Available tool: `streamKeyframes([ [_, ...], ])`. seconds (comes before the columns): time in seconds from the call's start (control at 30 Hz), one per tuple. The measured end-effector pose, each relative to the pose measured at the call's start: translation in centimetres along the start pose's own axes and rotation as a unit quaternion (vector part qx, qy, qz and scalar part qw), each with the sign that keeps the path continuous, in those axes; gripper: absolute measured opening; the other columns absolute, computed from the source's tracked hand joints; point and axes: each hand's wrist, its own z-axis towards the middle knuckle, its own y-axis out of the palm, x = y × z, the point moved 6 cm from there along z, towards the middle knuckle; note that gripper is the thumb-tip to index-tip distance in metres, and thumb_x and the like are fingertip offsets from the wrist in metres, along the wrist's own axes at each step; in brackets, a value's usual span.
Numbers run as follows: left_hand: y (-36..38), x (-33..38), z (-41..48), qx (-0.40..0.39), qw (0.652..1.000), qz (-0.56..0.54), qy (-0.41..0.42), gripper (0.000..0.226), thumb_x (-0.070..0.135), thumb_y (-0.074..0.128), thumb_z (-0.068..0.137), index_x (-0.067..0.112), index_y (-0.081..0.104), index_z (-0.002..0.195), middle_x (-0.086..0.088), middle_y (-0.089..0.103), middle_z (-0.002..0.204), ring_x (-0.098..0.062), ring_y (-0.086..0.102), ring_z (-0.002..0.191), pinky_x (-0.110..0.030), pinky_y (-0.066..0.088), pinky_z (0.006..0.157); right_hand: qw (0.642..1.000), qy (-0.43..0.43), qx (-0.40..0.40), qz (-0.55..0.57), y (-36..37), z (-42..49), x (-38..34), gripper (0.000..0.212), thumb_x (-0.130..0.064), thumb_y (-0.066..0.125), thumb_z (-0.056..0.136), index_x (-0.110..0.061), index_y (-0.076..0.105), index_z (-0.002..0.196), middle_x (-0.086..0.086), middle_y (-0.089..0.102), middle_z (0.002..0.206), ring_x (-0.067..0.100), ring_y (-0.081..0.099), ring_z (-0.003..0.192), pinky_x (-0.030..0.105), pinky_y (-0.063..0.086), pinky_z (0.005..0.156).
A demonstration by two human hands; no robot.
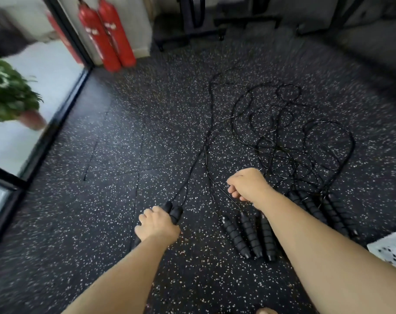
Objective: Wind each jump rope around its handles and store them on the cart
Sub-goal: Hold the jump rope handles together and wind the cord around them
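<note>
Left hand (157, 225): wrapped round both foam handles (173, 211) of one jump rope, left of the spare handles (249, 236) on the floor (102, 155).
Right hand (249, 186): fingers curled at the thin cord (206, 159); I cannot tell whether it holds it.
Handling: light, floppy, likely to snag; I take it by the handles.
Hidden: the tangled cords (294, 137) overlap and blur; a white perforated corner (394, 250) is cut off, maybe the cart.

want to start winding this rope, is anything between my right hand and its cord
Nothing visible does: the right hand pinches a cord that seems to run from the handles in the left hand. Farther out it passes beside the tangle of other ropes and may snag there.
</note>
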Motion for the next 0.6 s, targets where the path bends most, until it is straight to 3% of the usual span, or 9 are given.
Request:
streamKeyframes([
  [0.17, -7.1, -1.7, -3.7, 0.048, 0.998, -0.026, 0.014, 0.070, 0.039, 0.065, 0.086, 0.007, 0.034, 0.140, -0.011, 0.042, 0.140, -0.029, 0.039, 0.132, -0.044, 0.039, 0.105, 0.999, -0.026, -0.021, -0.005, 0.3, -6.8, -3.1, 0.015, -0.006, 0.051, 0.091, -0.004, 0.066, 0.090, 0.008, 0.066, 0.076, 0.011, 0.053, 0.053, 0.017, 0.040, 0.043],
  [0.37, -15.5, -3.6, -8.6, 0.112, 0.990, -0.081, 0.032, 0.064, 0.034, 0.061, 0.085, 0.007, 0.036, 0.138, -0.013, 0.042, 0.139, -0.031, 0.039, 0.133, -0.046, 0.037, 0.106, 0.997, -0.068, -0.025, -0.009, -0.1, -12.9, -5.7, 0.016, -0.009, 0.051, 0.089, -0.012, 0.063, 0.078, 0.007, 0.068, 0.074, 0.014, 0.053, 0.057, 0.024, 0.038, 0.051],
  [0.5, -20.2, -4.4, -12.0, 0.146, 0.985, -0.081, 0.051, 0.060, 0.035, 0.060, 0.086, 0.008, 0.038, 0.135, -0.012, 0.044, 0.138, -0.031, 0.040, 0.132, -0.046, 0.037, 0.104, 0.996, -0.089, -0.023, -0.007, -0.6, -16.0, -8.0, 0.016, -0.009, 0.052, 0.089, -0.010, 0.066, 0.084, 0.004, 0.068, 0.071, 0.014, 0.054, 0.057, 0.025, 0.040, 0.052],
  [0.6, -22.6, -4.7, -14.1, 0.154, 0.983, -0.058, 0.081, 0.056, 0.037, 0.058, 0.088, 0.010, 0.039, 0.134, -0.010, 0.046, 0.136, -0.031, 0.041, 0.131, -0.048, 0.034, 0.106, 0.993, -0.113, -0.001, -0.020, -1.2, -17.7, -9.9, 0.017, -0.009, 0.050, 0.089, -0.010, 0.066, 0.086, 0.004, 0.068, 0.073, 0.016, 0.054, 0.061, 0.033, 0.044, 0.055],
])
